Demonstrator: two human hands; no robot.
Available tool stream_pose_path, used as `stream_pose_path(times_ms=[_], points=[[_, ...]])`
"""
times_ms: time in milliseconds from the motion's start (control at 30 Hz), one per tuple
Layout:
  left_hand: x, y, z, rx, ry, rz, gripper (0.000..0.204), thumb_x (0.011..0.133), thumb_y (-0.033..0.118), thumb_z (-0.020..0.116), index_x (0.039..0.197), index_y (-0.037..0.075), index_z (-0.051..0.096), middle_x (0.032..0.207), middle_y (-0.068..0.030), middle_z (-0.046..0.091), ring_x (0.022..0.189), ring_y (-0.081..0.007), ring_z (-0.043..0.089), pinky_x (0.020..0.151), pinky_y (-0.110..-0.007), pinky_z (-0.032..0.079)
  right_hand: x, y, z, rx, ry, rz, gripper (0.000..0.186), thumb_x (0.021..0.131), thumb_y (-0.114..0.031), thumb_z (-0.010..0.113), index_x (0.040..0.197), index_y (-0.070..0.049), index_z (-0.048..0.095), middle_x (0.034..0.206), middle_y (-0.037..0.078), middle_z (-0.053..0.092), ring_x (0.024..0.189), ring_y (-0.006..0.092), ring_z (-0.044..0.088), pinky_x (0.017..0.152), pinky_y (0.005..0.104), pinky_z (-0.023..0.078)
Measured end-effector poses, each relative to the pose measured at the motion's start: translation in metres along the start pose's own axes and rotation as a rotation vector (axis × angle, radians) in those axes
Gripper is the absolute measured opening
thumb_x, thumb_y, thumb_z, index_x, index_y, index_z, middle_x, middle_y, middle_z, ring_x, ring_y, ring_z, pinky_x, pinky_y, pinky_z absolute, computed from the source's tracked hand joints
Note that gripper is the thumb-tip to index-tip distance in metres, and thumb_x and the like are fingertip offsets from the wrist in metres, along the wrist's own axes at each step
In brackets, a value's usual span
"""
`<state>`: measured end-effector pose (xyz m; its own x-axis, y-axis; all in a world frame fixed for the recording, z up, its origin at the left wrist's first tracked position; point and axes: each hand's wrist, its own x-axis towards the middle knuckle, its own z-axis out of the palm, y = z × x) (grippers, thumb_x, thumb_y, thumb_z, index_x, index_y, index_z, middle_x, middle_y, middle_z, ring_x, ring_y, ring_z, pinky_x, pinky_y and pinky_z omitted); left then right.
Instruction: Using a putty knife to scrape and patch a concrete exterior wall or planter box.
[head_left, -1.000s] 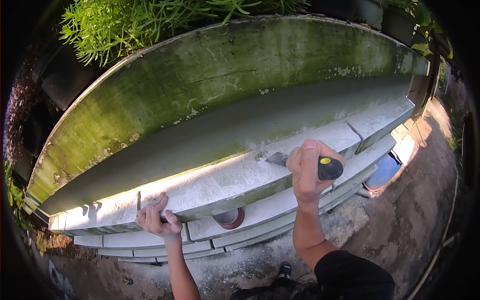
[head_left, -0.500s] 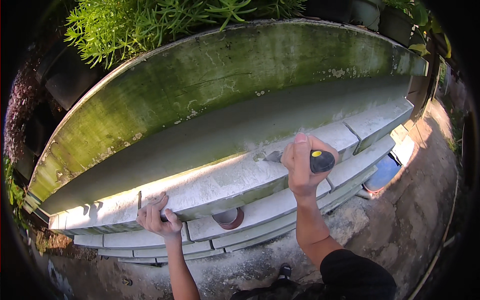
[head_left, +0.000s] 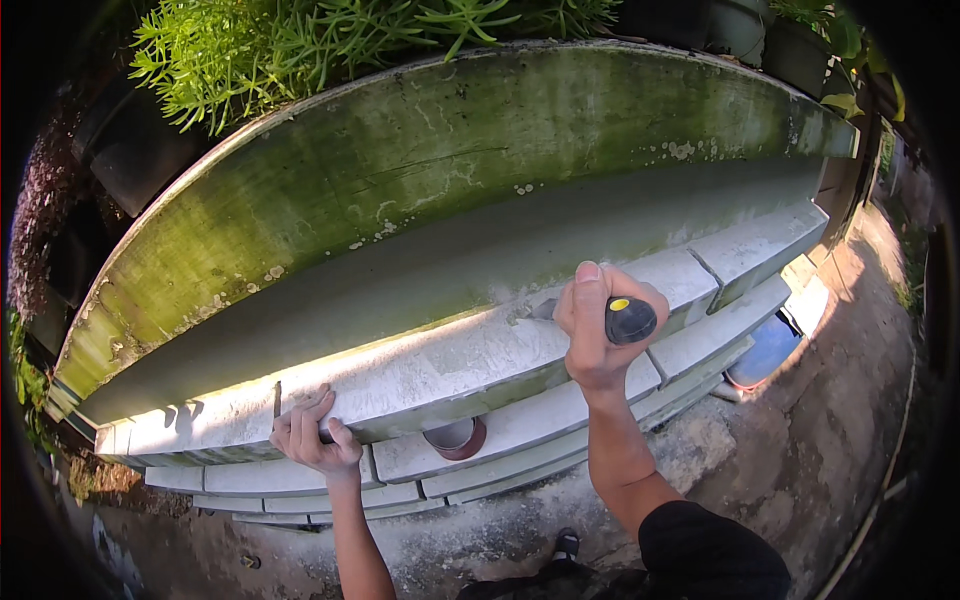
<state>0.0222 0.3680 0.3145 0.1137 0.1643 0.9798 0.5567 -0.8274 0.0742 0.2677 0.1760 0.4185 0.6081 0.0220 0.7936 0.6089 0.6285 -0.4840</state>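
My right hand [head_left: 600, 325] is closed around the black handle [head_left: 632, 321] of a scraper, marked with a yellow spot at its end. Its grey blade [head_left: 544, 310] meets the dusty white top of a concrete ledge [head_left: 440, 368], close to where the ledge joins the wall behind. Further left, my left hand [head_left: 318, 437] grips the ledge's front edge, fingers curled on top and thumb lower down. A small dark patch shows between thumb and fingers; I cannot tell what it is.
A mossy green concrete wall [head_left: 430, 150] overhangs the ledge, with leafy plants [head_left: 300, 50] above it. White stepped blocks [head_left: 520, 432] run below. A reddish-brown round container [head_left: 458, 440] sits under the ledge, and a blue container [head_left: 765, 350] stands at the right on the concrete ground [head_left: 760, 470].
My right hand has shifted slightly left with the scraper, its handle tilting a little. My left hand keeps its place on the ledge.
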Motion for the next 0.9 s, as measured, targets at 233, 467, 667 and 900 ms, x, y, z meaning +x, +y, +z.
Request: stream_pose_path(times_ms=[233,467,667,900], points=[[0.001,-0.001,-0.002,0.009,0.003,0.009,0.030,0.086,0.030,0.051,0.083,0.011,0.072,0.083,-0.0022,0.072,0.079,-0.0220,0.056,0.082,-0.033,0.035,-0.003,-0.015,-0.005,0.046,0.051,0.014,0.041,0.093,-0.005,0.052,0.057,-0.007,0.032,0.046,-0.002,0.038,0.040,0.0061,0.036,0.041,0.0250,0.028],[0.002,-0.001,0.000,0.021,0.001,0.017,0.030,0.086,0.031,0.050,0.083,0.011,0.072,0.083,-0.0021,0.072,0.079,-0.0215,0.057,0.081,-0.033,0.035,-0.004,0.001,0.001,-0.080,-0.028,0.042,0.044,0.093,-0.007,0.053,0.054,-0.006,0.032,0.043,0.000,0.037,0.039,0.0066,0.037,0.041,0.0246,0.031],[0.000,-0.001,0.001,0.023,0.006,0.004,0.029,0.085,0.030,0.051,0.082,0.011,0.072,0.082,-0.0012,0.072,0.076,-0.0207,0.055,0.080,-0.032,0.034,-0.002,0.001,0.006,-0.161,-0.125,-0.045,0.041,0.098,-0.007,0.045,0.059,-0.009,0.033,0.047,-0.002,0.037,0.040,0.0058,0.033,0.041,0.0242,0.026],[-0.001,0.001,0.002,0.000,0.004,-0.014,0.029,0.084,0.030,0.051,0.082,0.012,0.073,0.080,-0.0006,0.071,0.075,-0.0208,0.054,0.079,-0.032,0.034,-0.007,0.001,0.003,-0.086,-0.067,-0.007,0.040,0.094,-0.004,0.050,0.056,-0.007,0.034,0.045,-0.002,0.038,0.039,0.0064,0.035,0.040,0.0256,0.025]])
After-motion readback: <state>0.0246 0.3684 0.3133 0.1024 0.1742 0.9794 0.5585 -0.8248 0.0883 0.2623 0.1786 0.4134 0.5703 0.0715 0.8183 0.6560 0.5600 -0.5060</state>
